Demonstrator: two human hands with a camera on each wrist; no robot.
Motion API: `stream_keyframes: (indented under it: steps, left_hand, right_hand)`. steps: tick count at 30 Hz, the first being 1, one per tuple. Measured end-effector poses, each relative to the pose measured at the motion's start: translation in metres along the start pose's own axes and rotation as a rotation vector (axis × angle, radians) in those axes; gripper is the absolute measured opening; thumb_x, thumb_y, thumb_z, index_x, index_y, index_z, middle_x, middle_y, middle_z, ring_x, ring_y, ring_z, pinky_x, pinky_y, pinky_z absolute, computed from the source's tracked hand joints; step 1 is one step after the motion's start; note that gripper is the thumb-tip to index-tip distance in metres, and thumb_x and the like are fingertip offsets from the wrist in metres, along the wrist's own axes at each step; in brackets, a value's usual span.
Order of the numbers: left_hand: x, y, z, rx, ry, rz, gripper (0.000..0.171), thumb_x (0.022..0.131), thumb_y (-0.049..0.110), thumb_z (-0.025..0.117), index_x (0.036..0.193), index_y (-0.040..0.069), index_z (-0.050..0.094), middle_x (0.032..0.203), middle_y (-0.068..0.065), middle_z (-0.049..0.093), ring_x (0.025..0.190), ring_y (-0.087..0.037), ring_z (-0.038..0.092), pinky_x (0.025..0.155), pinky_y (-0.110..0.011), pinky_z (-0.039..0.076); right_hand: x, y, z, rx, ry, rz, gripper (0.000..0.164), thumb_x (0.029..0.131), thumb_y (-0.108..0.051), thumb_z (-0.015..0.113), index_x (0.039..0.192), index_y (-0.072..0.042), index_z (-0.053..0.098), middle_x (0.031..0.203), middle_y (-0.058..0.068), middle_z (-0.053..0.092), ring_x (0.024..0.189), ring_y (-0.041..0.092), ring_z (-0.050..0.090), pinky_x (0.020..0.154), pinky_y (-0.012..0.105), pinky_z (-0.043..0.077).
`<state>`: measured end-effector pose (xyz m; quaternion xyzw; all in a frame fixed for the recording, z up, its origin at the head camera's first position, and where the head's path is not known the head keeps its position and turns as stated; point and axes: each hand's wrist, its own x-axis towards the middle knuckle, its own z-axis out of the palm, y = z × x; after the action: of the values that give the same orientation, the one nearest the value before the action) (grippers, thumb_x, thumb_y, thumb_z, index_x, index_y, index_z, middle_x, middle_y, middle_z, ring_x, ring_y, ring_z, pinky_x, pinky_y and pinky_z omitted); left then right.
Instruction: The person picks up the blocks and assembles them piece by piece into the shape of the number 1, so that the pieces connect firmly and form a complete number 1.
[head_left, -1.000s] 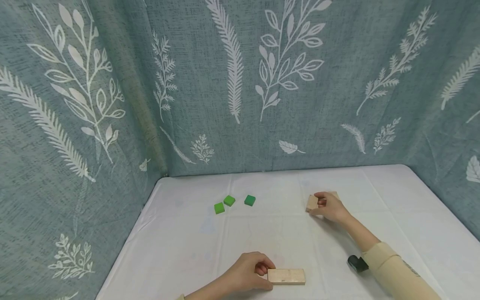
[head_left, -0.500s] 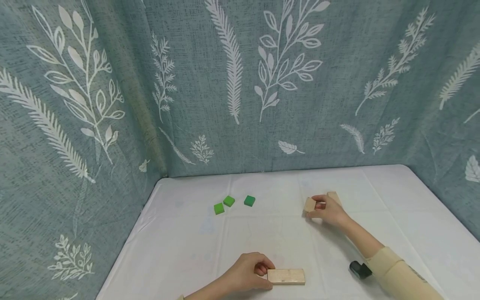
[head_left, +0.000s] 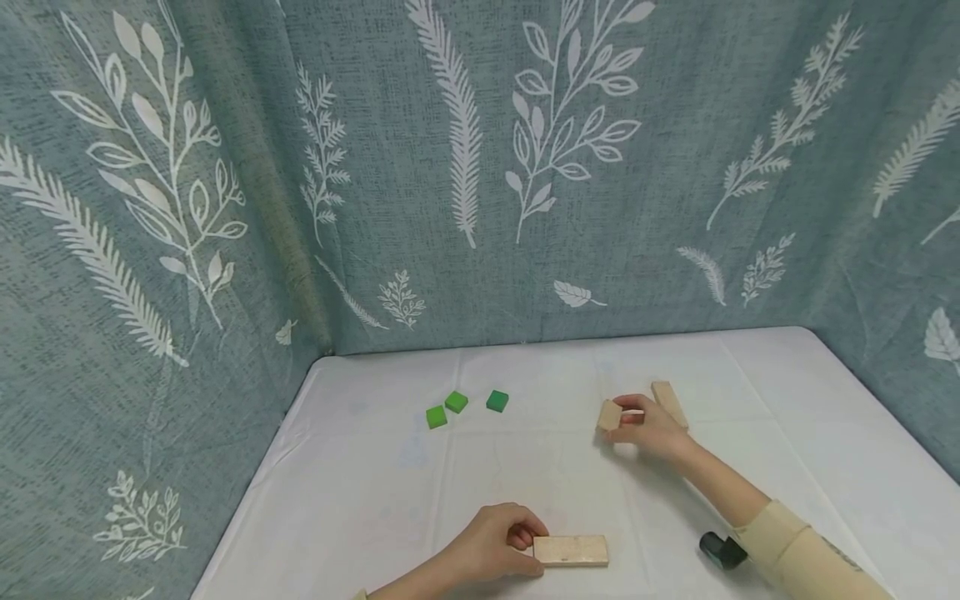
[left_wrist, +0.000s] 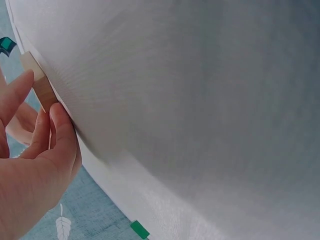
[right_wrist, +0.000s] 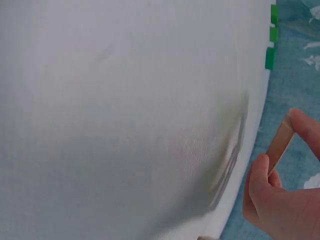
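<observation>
On the white table (head_left: 765, 392), my left hand (head_left: 525, 546) pinches the left end of a flat wooden block (head_left: 572, 551) that lies near the front edge. The left wrist view shows the same block (left_wrist: 42, 89) between the thumb and fingers (left_wrist: 60, 125). My right hand (head_left: 628, 417) holds a small wooden block (head_left: 609, 414) just above the cloth, right of centre. In the right wrist view that block (right_wrist: 280, 145) is pinched edge-on between thumb and finger. A second wooden block (head_left: 669, 403) lies flat just behind the right hand.
Three green blocks (head_left: 436, 417) (head_left: 456, 402) (head_left: 497, 401) lie in a loose row at the table's left rear. A leaf-patterned teal curtain (head_left: 480, 167) closes the table in at the back and both sides. A black wrist device (head_left: 718, 550) sits under my right forearm.
My right hand has lifted one wooden block and drawn it left and nearer, uncovering the second block behind it. The left hand and its block have stayed put.
</observation>
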<state>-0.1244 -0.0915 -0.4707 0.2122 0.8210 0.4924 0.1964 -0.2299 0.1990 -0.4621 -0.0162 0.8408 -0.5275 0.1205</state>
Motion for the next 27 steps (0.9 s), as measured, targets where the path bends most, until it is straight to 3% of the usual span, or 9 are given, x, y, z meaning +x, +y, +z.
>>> stream_keyframes:
  steps: [14,27]
  left_hand:
    - [0.001,-0.002,0.0,0.001,0.001,-0.004,0.03,0.07,0.0,0.084,0.096,0.007,0.07,0.081,0.007,0.057,0.074,-0.003,0.053,0.068,-0.016,0.048]
    - [0.001,-0.001,0.0,0.016,-0.002,-0.005,0.029,0.071,0.0,0.084,0.095,0.007,0.07,0.08,0.007,0.057,0.073,-0.003,0.053,0.068,-0.016,0.048]
  right_hand:
    - [-0.013,-0.007,0.016,0.044,-0.036,0.004,0.07,0.079,-0.018,0.081,0.137,0.0,0.046,0.122,0.018,0.056,0.115,0.03,0.052,0.093,0.045,0.042]
    - [-0.027,-0.008,0.031,0.05,-0.106,-0.044,0.066,0.076,-0.014,0.082,0.132,0.001,0.049,0.117,0.013,0.057,0.108,0.025,0.056,0.09,0.041,0.046]
